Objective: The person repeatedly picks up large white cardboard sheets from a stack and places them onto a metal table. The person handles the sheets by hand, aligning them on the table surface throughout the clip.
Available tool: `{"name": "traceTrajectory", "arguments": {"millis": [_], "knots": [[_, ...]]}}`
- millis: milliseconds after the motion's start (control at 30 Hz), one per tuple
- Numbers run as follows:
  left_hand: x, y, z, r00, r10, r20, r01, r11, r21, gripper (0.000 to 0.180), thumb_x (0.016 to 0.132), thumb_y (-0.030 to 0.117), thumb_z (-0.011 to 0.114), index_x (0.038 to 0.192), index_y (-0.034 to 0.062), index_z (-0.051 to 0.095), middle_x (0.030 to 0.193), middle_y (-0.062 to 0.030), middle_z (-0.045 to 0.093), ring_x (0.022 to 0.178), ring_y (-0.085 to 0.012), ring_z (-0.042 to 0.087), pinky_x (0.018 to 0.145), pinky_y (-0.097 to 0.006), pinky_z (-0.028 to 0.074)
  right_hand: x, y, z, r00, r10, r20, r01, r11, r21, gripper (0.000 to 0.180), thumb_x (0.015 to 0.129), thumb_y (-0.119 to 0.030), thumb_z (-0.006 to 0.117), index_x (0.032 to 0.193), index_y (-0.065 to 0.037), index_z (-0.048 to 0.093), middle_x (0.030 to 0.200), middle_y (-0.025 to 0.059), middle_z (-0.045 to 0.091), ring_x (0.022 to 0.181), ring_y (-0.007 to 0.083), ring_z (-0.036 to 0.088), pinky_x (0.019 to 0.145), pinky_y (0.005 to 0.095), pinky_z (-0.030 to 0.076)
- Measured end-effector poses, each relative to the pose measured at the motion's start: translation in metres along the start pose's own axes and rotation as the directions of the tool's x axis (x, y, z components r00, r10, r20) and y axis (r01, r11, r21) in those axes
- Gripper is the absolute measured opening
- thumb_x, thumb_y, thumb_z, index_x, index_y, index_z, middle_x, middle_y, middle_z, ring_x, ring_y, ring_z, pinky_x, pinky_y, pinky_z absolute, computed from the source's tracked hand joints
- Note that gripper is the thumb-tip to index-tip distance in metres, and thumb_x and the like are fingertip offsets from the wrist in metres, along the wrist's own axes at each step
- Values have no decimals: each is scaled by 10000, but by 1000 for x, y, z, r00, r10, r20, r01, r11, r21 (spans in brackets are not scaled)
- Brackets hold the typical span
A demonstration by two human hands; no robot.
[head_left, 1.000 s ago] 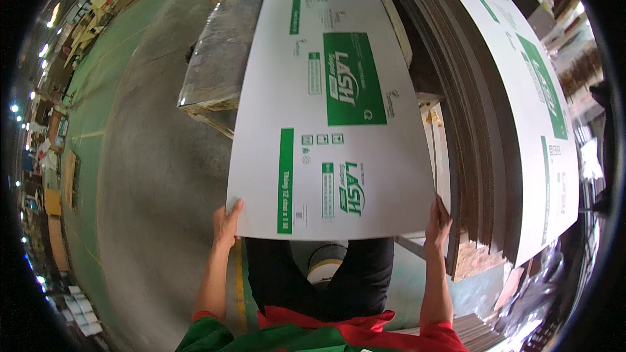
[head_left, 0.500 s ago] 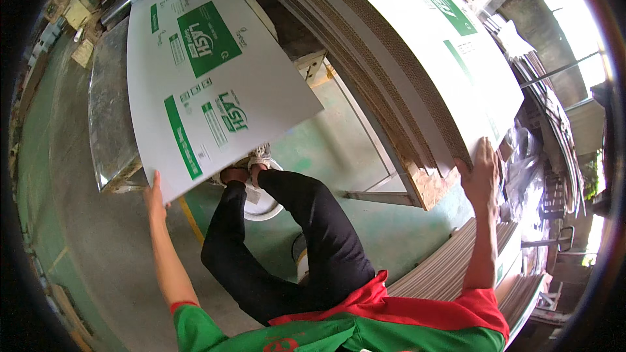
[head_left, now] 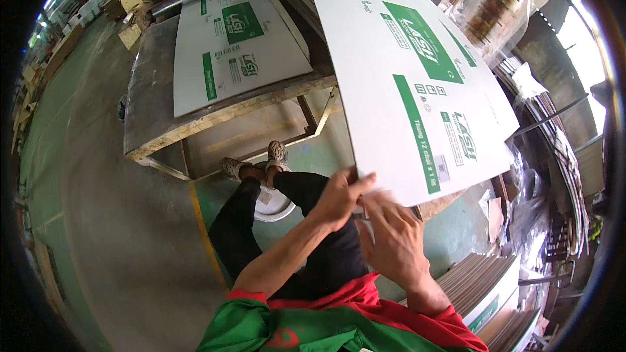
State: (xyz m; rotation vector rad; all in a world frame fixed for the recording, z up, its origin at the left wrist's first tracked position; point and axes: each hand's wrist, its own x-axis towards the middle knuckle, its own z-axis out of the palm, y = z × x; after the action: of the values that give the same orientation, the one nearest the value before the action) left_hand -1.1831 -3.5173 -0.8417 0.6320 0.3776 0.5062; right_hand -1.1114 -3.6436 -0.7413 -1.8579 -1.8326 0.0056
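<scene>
A large white cardboard sheet [head_left: 375,114] with green printing slopes toward me, its near end between my hands and the bench. My left hand [head_left: 340,201] grips its near left corner, thumb on top and fingers curled beneath. Just right of it, my right hand [head_left: 396,241] is at the near edge, fingers stretched forward and thumb apart; its fingertips are blurred. A small dark strip shows between the two hands, too unclear to name. A second printed cardboard sheet [head_left: 225,85] lies flat on the metal-topped table [head_left: 151,101] at the left.
A round white lidded tub [head_left: 272,207] stands by my feet. More stacked cardboard [head_left: 473,280] lies at the lower right. Plastic-wrapped material [head_left: 512,10] and clear plastic film [head_left: 528,202] are along the right side. A yellow line [head_left: 205,234] marks the floor.
My left hand has let go of the sheet on the table and moved right to the other sheet's corner. My right hand has come leftward along that sheet's near edge.
</scene>
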Motion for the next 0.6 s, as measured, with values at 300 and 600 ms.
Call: {"name": "traceTrajectory", "arguments": {"millis": [300, 600], "knots": [[-133, 35, -66, 634, 622, -460, -455, 780, 429, 223, 869, 138, 673, 1021, -25, 661, 908, -79, 662, 849, -169, 638, 772, -305, 503, 10, -120, -37, 726, -413, -550, -161, -880, 447, 260, 899, -225, 707, 898, 32, 745, 827, 149, 662, 705, 216, 615, 634, 298, 471], [-365, -61, -165, 238, 600, -763, -230, 799, 556, 435, 925, 226, 663, 1255, -32, 546, 1227, -147, 542, 1132, -229, 555, 984, -373, 457, -15, -137, -49, 735, -356, -578, -372, -923, 95, 316, 851, -254, 772, 971, 33, 715, 888, 160, 642, 780, 237, 617, 632, 307, 458]]}}
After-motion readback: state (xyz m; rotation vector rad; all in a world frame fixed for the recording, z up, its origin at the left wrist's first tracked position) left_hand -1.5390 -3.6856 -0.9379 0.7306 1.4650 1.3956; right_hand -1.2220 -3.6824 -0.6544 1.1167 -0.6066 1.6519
